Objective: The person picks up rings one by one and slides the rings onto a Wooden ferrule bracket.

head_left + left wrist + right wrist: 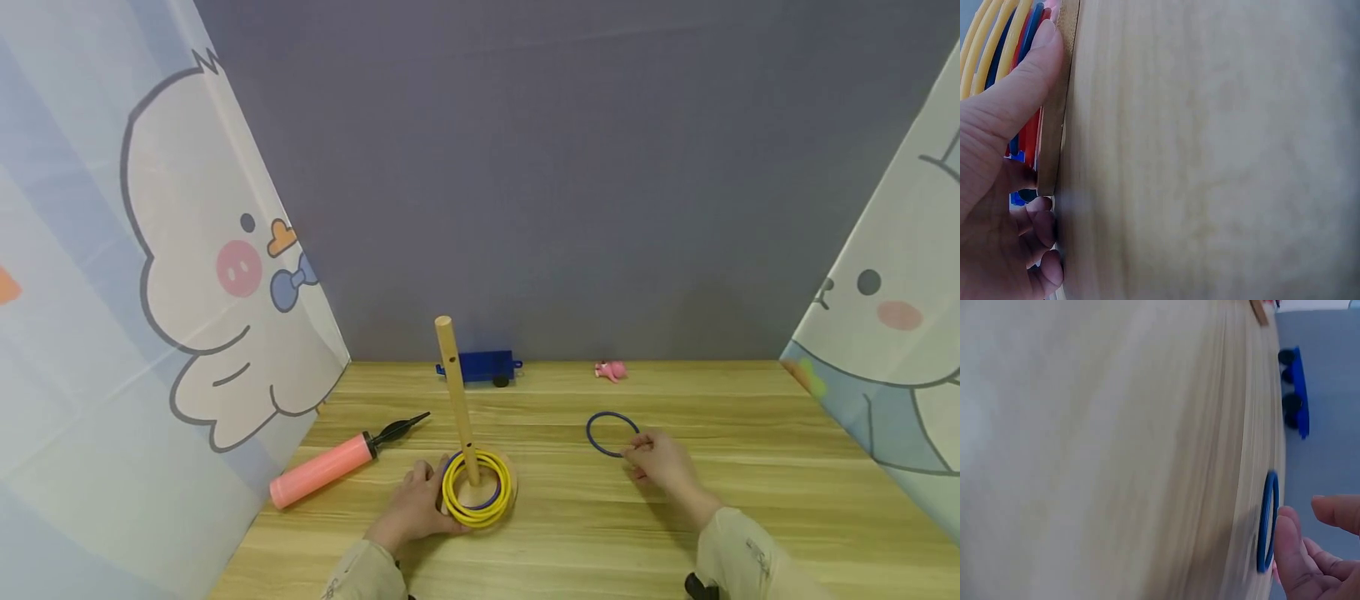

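Note:
A wooden ring toss stand (458, 400) with an upright peg stands near the middle of the table. Stacked yellow rings (507, 492) and a blue ring encircle its peg; red rings (1030, 134) also show in the left wrist view. My left hand (416, 508) grips the stand's round base (1054, 144), its thumb along the near rim and fingers curled at the other side. To the right, my right hand (663, 467) pinches the edge of a single blue ring (589, 430) between thumb and fingertips, close above the table. The exact contact is partly hidden.
A pink hand pump (322, 471) with a black nozzle lies left of the stand. Against the grey back wall (562, 167) are a blue toy trailer (487, 367) and a small pink toy figure (611, 370). Printed cloth walls stand at both sides.

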Demonstrator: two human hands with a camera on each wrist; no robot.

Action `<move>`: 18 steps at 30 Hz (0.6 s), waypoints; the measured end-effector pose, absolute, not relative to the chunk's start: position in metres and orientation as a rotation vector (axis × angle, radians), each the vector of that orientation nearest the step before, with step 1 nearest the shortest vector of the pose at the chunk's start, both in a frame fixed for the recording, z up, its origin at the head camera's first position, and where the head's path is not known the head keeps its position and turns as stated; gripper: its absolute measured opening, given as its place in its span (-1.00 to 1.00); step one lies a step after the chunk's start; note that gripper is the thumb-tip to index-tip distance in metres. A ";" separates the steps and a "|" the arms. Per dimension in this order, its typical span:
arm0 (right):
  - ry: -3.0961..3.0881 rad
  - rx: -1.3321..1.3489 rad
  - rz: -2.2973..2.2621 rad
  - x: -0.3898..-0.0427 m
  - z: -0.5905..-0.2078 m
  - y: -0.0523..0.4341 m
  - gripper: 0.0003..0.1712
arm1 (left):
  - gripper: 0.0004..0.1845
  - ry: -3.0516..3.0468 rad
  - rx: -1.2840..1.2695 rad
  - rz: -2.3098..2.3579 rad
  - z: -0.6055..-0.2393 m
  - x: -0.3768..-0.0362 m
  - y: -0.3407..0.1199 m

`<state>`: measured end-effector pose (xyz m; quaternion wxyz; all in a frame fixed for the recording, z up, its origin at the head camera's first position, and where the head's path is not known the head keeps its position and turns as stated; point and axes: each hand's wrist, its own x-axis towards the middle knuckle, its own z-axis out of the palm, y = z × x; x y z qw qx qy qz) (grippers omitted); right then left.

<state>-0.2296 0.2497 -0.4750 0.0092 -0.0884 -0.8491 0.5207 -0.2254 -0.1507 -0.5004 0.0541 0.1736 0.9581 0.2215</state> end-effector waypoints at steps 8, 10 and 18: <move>-2.904 -0.211 1.151 -0.244 -0.473 0.263 -0.62 | 0.31 2.909 0.528 0.688 -0.499 -0.226 -0.150; -2.961 -0.176 1.021 -0.245 -0.473 0.262 -0.70 | 0.31 2.905 0.525 0.693 -0.500 -0.225 -0.150; -3.057 -0.121 0.914 -0.249 -0.474 0.261 -0.62 | 0.31 2.900 0.519 0.686 -0.502 -0.226 -0.149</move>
